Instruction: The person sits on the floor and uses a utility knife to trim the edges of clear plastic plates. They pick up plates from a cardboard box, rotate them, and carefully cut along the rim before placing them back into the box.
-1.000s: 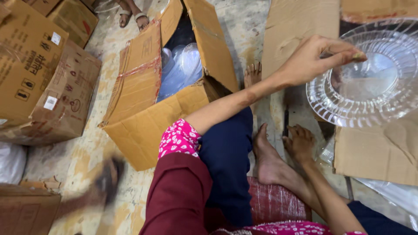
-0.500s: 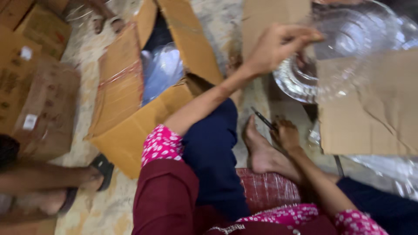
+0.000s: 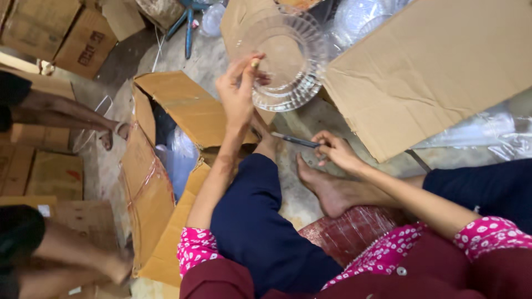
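head view: left hand (image 3: pixel 237 93) grips glass dish (image 3: pixel 285 61); right hand (image 3: pixel 335 150) holds tool (image 3: pixel 295 140).

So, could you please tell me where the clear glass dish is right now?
In the head view, the clear glass dish is upper centre, held by the left hand, beside the large cardboard sheet to its right.

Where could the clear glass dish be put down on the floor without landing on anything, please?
Bare floor shows between the open cardboard box and the flat cardboard sheet, under the glass dish held by the left hand, and a strip behind that box. Around the right hand with its knife it is crowded by feet and plastic wrap.
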`<state>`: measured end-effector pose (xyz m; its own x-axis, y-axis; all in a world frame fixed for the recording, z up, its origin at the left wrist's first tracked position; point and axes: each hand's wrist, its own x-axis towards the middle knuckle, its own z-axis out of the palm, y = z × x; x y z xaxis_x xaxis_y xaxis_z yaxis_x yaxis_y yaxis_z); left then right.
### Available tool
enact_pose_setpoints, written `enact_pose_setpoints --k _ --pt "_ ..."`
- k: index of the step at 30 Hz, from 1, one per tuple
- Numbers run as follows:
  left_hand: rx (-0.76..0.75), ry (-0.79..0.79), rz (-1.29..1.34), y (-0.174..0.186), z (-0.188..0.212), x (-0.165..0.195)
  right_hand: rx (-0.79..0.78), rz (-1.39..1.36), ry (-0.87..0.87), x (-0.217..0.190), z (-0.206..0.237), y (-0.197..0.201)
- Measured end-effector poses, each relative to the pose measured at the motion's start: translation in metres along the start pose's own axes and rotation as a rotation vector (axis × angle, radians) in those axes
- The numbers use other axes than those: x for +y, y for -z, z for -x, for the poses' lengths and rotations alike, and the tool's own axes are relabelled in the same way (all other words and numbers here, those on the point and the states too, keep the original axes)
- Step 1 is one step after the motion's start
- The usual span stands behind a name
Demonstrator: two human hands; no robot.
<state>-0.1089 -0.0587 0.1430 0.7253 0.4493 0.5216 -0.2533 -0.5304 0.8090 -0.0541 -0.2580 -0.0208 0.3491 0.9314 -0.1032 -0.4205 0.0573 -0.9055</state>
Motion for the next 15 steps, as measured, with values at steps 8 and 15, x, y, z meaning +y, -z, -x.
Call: enact_pose_setpoints --k 8,15 --pt "0.142 -0.011 -0.049 0.014 0.008 -0.003 -0.27 -0.334 0.042 -0.026 0.028 0.005" --pt "0.28 -0.05 -0.074 0.027 0.005 0.004 -0.285 -0.323 0.046 -0.045 0.049 0.015"
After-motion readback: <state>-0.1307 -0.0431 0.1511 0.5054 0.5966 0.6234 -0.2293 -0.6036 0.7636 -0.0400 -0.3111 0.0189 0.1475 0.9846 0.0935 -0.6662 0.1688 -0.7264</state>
